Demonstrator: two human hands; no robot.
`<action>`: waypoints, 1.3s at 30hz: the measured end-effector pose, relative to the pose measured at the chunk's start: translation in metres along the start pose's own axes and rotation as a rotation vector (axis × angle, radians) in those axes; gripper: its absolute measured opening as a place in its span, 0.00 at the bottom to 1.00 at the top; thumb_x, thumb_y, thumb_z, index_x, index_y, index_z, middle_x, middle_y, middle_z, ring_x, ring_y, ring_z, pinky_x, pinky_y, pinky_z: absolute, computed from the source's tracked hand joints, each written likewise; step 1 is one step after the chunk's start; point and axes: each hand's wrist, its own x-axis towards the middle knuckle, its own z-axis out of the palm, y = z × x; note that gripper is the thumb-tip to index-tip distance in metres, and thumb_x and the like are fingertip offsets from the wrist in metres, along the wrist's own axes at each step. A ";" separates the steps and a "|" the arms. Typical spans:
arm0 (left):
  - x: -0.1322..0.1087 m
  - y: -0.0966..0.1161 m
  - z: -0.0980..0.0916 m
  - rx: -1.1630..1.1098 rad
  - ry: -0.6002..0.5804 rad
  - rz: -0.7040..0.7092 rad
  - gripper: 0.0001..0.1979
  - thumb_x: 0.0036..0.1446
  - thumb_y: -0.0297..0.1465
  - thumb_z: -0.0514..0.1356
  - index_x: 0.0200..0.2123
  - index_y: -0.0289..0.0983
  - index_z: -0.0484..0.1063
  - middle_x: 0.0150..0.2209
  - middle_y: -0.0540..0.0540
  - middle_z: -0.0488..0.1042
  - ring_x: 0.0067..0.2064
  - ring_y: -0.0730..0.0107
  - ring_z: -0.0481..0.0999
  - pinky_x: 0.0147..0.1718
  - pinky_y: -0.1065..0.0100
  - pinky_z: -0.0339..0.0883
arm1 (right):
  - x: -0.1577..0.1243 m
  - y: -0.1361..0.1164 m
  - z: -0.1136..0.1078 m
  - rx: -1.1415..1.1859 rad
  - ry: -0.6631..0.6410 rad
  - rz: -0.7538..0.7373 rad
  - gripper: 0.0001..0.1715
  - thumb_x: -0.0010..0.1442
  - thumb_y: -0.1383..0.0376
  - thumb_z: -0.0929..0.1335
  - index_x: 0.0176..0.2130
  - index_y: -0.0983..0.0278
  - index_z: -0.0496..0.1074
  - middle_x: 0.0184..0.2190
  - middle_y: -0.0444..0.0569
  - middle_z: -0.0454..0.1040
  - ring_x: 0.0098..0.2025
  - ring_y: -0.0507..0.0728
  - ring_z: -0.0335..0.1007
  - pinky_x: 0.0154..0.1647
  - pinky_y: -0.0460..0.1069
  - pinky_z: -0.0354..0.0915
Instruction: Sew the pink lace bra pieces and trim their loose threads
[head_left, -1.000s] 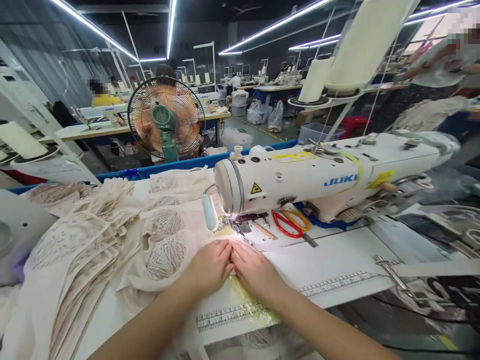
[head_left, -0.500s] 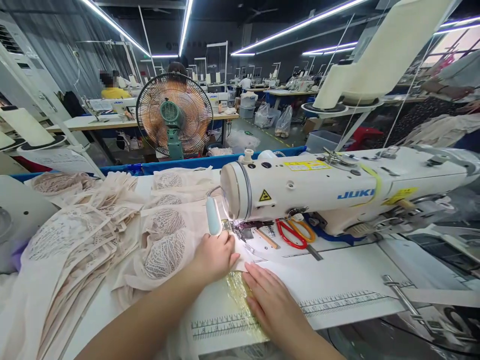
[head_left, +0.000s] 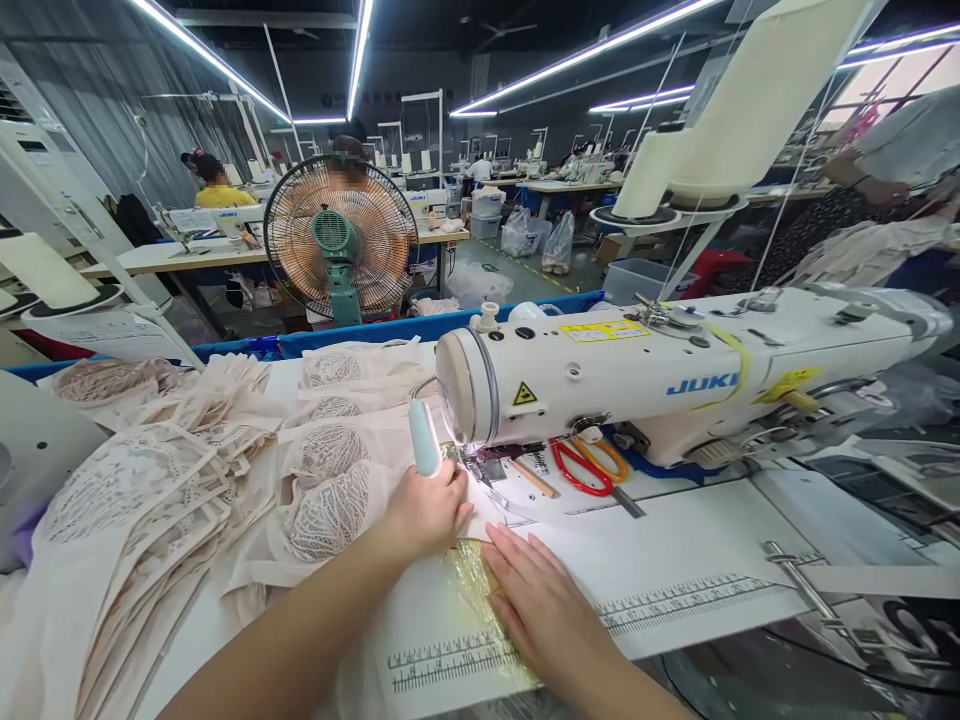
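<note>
Fabric (head_left: pixel 475 523) is on the desk (head_left: pixel 675 545) right by the needle end of the machine (head_left: pixel 592 370), so I'd call this one partway, not done. Left hand (head_left: pixel 430 508) is bunched up beside it, can't tell if it's actually pinching anything, while the right hand (head_left: pixel 538 592) lies spread flat by the yellow strip (head_left: pixel 474 585). Lace pieces (head_left: pixel 330 500) sit off to the left, no telling which are finished or how many are left.

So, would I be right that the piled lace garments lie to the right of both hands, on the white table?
No: the piled lace garments lie to the left of the left hand and right hand, on the white table, as the head view shows.
</note>
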 end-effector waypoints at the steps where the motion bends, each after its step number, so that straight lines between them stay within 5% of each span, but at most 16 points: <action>1: 0.001 -0.002 0.001 0.001 0.010 0.010 0.13 0.60 0.35 0.51 0.45 0.36 0.66 0.43 0.42 0.69 0.44 0.59 0.70 0.35 0.62 0.66 | 0.001 -0.001 0.000 0.006 -0.001 0.007 0.22 0.59 0.70 0.60 0.52 0.68 0.65 0.56 0.58 0.67 0.57 0.63 0.62 0.52 0.61 0.64; 7: 0.002 -0.014 0.000 0.030 0.014 0.058 0.10 0.58 0.28 0.52 0.43 0.37 0.67 0.46 0.42 0.70 0.47 0.58 0.69 0.35 0.63 0.68 | 0.018 -0.009 0.003 0.090 -0.006 0.055 0.21 0.59 0.69 0.60 0.52 0.67 0.67 0.55 0.56 0.67 0.58 0.62 0.61 0.57 0.61 0.60; 11: -0.013 -0.004 -0.005 0.071 0.038 0.097 0.13 0.58 0.23 0.47 0.37 0.36 0.70 0.45 0.39 0.71 0.43 0.58 0.70 0.36 0.60 0.68 | 0.029 -0.015 0.004 0.146 -0.036 0.107 0.23 0.58 0.68 0.61 0.54 0.68 0.65 0.56 0.57 0.66 0.58 0.64 0.61 0.57 0.64 0.58; 17: -0.040 0.010 0.012 -0.036 0.076 0.093 0.22 0.53 0.22 0.51 0.53 0.32 0.64 0.54 0.37 0.68 0.42 0.56 0.68 0.35 0.58 0.70 | 0.032 -0.018 0.004 0.203 -0.041 0.134 0.25 0.58 0.68 0.60 0.55 0.69 0.64 0.56 0.56 0.66 0.59 0.64 0.59 0.58 0.65 0.57; 24: -0.035 -0.008 0.011 -0.063 0.084 0.209 0.20 0.57 0.20 0.48 0.51 0.36 0.66 0.52 0.41 0.70 0.45 0.59 0.66 0.43 0.59 0.66 | 0.012 0.010 -0.004 0.225 0.022 0.075 0.20 0.60 0.68 0.60 0.50 0.68 0.68 0.55 0.57 0.67 0.58 0.62 0.61 0.56 0.60 0.62; 29: -0.032 -0.014 0.004 -0.083 0.046 0.241 0.22 0.54 0.17 0.51 0.50 0.39 0.67 0.53 0.43 0.69 0.45 0.62 0.67 0.45 0.60 0.65 | -0.006 0.035 -0.010 0.231 0.113 0.191 0.16 0.62 0.65 0.60 0.47 0.65 0.70 0.52 0.56 0.71 0.54 0.61 0.66 0.51 0.56 0.68; 39: -0.024 -0.024 0.005 -0.040 -0.012 0.240 0.25 0.51 0.16 0.50 0.51 0.39 0.66 0.55 0.45 0.67 0.46 0.62 0.70 0.43 0.63 0.66 | -0.004 0.034 -0.010 0.254 0.096 0.236 0.16 0.62 0.64 0.60 0.45 0.65 0.72 0.51 0.55 0.72 0.53 0.62 0.67 0.50 0.57 0.69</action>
